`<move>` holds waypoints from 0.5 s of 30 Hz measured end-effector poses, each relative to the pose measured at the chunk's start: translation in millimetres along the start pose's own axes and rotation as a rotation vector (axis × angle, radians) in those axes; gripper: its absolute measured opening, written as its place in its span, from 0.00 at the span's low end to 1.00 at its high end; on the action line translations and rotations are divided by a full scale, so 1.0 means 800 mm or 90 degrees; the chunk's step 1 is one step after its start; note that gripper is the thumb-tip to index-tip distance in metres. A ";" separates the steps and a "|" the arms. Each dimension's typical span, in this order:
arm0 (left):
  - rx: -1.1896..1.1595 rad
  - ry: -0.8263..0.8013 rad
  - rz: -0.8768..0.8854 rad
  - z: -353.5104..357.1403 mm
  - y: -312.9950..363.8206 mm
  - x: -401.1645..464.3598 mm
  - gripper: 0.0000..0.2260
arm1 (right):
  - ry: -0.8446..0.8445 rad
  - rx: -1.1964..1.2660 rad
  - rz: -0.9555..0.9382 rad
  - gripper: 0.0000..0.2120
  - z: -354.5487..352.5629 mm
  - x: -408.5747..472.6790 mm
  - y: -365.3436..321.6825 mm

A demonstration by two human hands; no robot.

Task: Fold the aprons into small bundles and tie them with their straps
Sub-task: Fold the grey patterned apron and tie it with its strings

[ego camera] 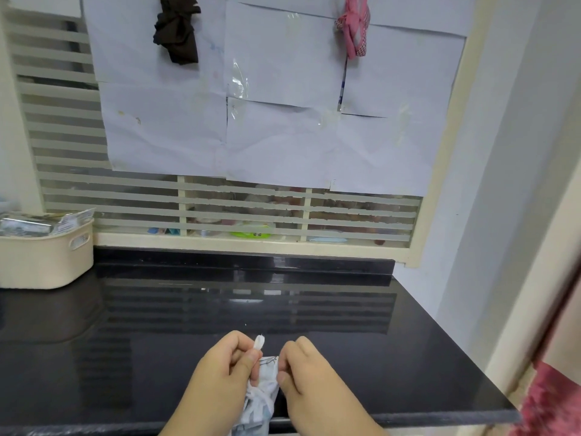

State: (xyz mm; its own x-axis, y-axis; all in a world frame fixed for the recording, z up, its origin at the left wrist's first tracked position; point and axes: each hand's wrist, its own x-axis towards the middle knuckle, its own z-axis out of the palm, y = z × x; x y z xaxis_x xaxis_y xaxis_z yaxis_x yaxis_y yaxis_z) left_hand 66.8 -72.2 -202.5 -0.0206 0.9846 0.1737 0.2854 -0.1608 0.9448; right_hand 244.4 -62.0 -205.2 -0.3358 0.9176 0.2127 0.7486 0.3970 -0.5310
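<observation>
Both hands, left hand [220,369] and right hand [309,372], pinch apron [259,401] between them.

Black glossy counter [283,325] is reflecting the slatted window [220,209] just behind it; white paper sheets [276,121] are covering the panes above, cream basket [44,256] sitting at counter's far-left, pale wall [490,184] to its right.

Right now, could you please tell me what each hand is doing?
Left hand: pinching the white strap end of the apron bundle.
Right hand: fingers curled on the bundle's top edge.
</observation>
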 end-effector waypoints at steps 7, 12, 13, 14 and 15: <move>0.066 0.035 0.000 0.004 0.003 -0.001 0.10 | -0.029 -0.088 0.038 0.11 -0.004 -0.001 -0.005; 0.038 0.023 -0.072 -0.012 0.005 0.007 0.10 | -0.031 -0.021 0.111 0.16 -0.002 -0.002 0.004; 0.041 0.019 -0.076 -0.013 0.005 0.007 0.10 | -0.028 -0.024 0.117 0.16 -0.001 -0.002 0.006; 0.047 0.013 -0.074 -0.013 0.005 0.007 0.09 | -0.024 -0.027 0.123 0.16 -0.001 -0.002 0.007; 0.059 0.006 -0.071 -0.012 0.006 0.008 0.09 | -0.023 -0.025 0.131 0.16 -0.001 -0.002 0.007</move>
State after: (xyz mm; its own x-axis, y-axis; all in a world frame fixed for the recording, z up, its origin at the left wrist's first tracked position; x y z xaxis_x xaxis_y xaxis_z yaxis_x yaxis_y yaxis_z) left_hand 58.5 -67.7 -194.3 -0.0670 0.9952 0.0716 0.3685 -0.0420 0.9287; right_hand 249.4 -61.3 -207.5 -0.1936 0.9784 0.0730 0.8250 0.2026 -0.5275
